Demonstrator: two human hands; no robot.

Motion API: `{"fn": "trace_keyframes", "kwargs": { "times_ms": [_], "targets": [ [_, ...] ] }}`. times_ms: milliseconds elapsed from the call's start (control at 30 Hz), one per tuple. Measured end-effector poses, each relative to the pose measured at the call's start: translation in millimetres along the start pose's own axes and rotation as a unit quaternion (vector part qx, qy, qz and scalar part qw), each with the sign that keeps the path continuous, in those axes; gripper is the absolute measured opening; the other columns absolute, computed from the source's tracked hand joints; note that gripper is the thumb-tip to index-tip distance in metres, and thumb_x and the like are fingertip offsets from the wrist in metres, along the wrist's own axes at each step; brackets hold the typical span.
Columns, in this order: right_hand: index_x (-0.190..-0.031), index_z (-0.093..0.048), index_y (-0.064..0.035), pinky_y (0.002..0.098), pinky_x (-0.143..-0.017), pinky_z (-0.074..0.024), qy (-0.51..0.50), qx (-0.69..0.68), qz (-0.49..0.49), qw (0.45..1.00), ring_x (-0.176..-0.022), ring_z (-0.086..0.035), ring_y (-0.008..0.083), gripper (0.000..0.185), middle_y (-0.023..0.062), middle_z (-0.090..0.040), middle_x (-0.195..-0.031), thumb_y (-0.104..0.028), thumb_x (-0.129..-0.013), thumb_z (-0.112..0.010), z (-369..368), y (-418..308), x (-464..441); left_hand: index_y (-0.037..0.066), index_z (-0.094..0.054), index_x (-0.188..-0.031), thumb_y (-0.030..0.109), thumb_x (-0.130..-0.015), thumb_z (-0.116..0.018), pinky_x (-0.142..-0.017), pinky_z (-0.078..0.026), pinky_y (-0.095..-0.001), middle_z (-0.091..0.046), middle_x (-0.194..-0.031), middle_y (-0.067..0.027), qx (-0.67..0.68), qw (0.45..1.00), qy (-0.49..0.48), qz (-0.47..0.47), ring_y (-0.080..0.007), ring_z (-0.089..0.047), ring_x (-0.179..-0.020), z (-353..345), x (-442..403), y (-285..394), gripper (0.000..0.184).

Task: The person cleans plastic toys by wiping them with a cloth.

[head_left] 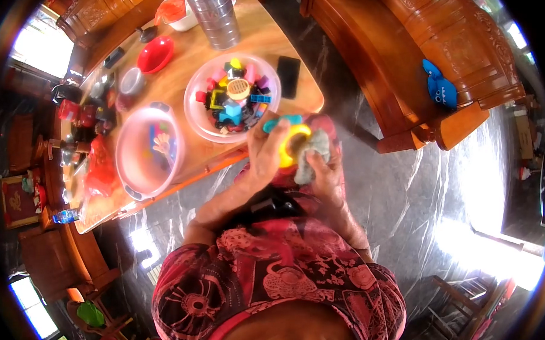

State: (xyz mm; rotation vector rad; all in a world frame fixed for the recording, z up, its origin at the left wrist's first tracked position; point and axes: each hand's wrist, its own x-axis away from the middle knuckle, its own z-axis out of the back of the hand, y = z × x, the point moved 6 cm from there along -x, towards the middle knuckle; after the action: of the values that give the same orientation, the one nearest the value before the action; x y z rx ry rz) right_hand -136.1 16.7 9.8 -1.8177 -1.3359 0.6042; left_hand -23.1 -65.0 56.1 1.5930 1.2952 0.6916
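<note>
My left hand is closed on a yellow ring-shaped toy that has a teal part at its top left. A grey cloth is gripped by my right hand and lies against the toy's right side. Both hands are over my lap, just off the table's edge. Nearest to my left hand is a round clear tub full of small coloured toys. The toy's centre is partly blurred.
On the wooden table stand a second pink tub with a few toys, a red bowl, a metal cylinder and a dark phone. A wooden bench at the right holds a blue plush toy.
</note>
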Motion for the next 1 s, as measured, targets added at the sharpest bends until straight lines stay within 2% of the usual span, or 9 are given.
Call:
{"fn": "trace_keyframes", "kwargs": {
  "times_ms": [167,267,333,400,467,533,567,700,1000],
  "targets": [
    [-0.120,-0.052,-0.0051,0.0250,-0.078,-0.0471,0.034,-0.029,-0.003,0.999,-0.089,-0.057,0.0102,0.039,0.0012,-0.061,-0.100,-0.009,-0.083,-0.065,-0.4,0.1,2.1,0.003,-0.057,-0.089,0.024,-0.089,-0.059,-0.059,-0.037,-0.0180,-0.058,-0.080,-0.0003,0.016,1.000,0.017,-0.020,-0.0041,-0.047,-0.065,-2.4,1.7,6.7,0.021],
    [-0.118,-0.051,-0.0040,0.0261,-0.078,-0.0475,0.023,0.062,0.028,0.997,-0.086,-0.059,0.0118,0.039,0.0023,-0.062,-0.097,-0.011,-0.083,-0.066,13.8,-3.8,0.3,-0.003,-0.059,-0.101,0.019,-0.087,-0.059,-0.067,-0.044,-0.0229,-0.062,-0.087,-0.0056,-0.062,0.996,-0.049,0.050,-0.0089,-0.055,-0.072,2.2,-6.3,3.6,0.027],
    [-0.117,-0.052,-0.0031,0.0267,-0.078,-0.0478,-0.003,0.129,0.060,0.990,-0.085,-0.060,0.0130,0.039,0.0035,-0.063,-0.096,-0.013,-0.082,-0.067,19.6,-15.3,-2.2,-0.002,-0.056,-0.094,0.022,-0.085,-0.062,-0.066,-0.046,-0.0232,-0.062,-0.082,-0.0057,0.038,0.966,-0.198,0.160,-0.0111,-0.058,-0.072,-6.1,-10.0,-0.4,0.027],
    [-0.111,-0.052,-0.0009,0.0270,-0.076,-0.0479,-0.018,0.306,0.103,0.946,-0.082,-0.062,0.0159,0.039,0.0080,-0.064,-0.093,-0.018,-0.080,-0.069,16.7,-35.5,-2.6,-0.004,-0.057,-0.095,0.021,-0.083,-0.063,-0.070,-0.049,-0.0258,-0.063,-0.082,-0.0082,0.014,0.955,-0.256,0.149,-0.0149,-0.061,-0.075,-3.0,-15.4,2.4,0.028],
    [-0.106,-0.053,-0.0007,0.0311,-0.075,-0.0480,-0.043,0.329,0.102,0.938,-0.083,-0.063,0.0237,0.040,0.0123,-0.063,-0.091,-0.020,-0.076,-0.071,12.1,-43.2,-5.6,-0.004,-0.057,-0.094,0.018,-0.083,-0.063,-0.069,-0.050,-0.0261,-0.063,-0.081,-0.0081,-0.084,0.924,-0.339,0.154,-0.0144,-0.062,-0.072,-8.2,-12.3,-0.5,0.024],
    [-0.104,-0.054,-0.0018,0.0363,-0.073,-0.0474,-0.100,0.498,0.200,0.838,-0.084,-0.061,0.0322,0.039,0.0133,-0.061,-0.088,-0.017,-0.073,-0.072,-4.2,-54.6,-4.0,-0.003,-0.057,-0.093,0.017,-0.086,-0.063,-0.066,-0.050,-0.0244,-0.062,-0.080,-0.0070,-0.144,0.911,-0.367,0.123,-0.0124,-0.062,-0.070,-11.8,-11.6,2.1,0.022],
    [-0.104,-0.054,-0.0028,0.0402,-0.074,-0.0464,-0.100,0.510,0.214,0.827,-0.085,-0.058,0.0367,0.040,0.0139,-0.059,-0.087,-0.016,-0.070,-0.072,-9.8,-57.5,-4.2,-0.002,-0.057,-0.093,0.017,-0.087,-0.062,-0.065,-0.050,-0.0231,-0.061,-0.078,-0.0059,-0.172,0.906,-0.365,0.132,-0.0111,-0.061,-0.070,-13.7,-8.2,-1.5,0.021],
    [-0.103,-0.054,-0.0031,0.0376,-0.073,-0.0470,-0.091,0.461,0.164,0.867,-0.084,-0.060,0.0353,0.038,0.0140,-0.060,-0.087,-0.015,-0.072,-0.071,2.1,-50.6,-10.6,-0.003,-0.056,-0.092,0.020,-0.090,-0.058,-0.060,-0.048,-0.0213,-0.056,-0.073,-0.0030,-0.181,0.917,-0.343,0.094,-0.0088,-0.059,-0.068,-16.0,-0.9,-9.8,0.022],
    [-0.105,-0.053,-0.0028,0.0272,-0.072,-0.0472,-0.032,0.342,0.147,0.928,-0.078,-0.060,0.0129,0.031,0.0056,-0.063,-0.085,-0.015,-0.080,-0.068,9.0,-46.4,-16.4,-0.004,-0.053,-0.087,0.018,-0.092,-0.055,-0.056,-0.044,-0.0248,-0.051,-0.069,-0.0037,-0.067,0.957,-0.275,0.060,-0.0089,-0.050,-0.061,-19.2,-0.9,-12.5,0.023]
  ]
}}
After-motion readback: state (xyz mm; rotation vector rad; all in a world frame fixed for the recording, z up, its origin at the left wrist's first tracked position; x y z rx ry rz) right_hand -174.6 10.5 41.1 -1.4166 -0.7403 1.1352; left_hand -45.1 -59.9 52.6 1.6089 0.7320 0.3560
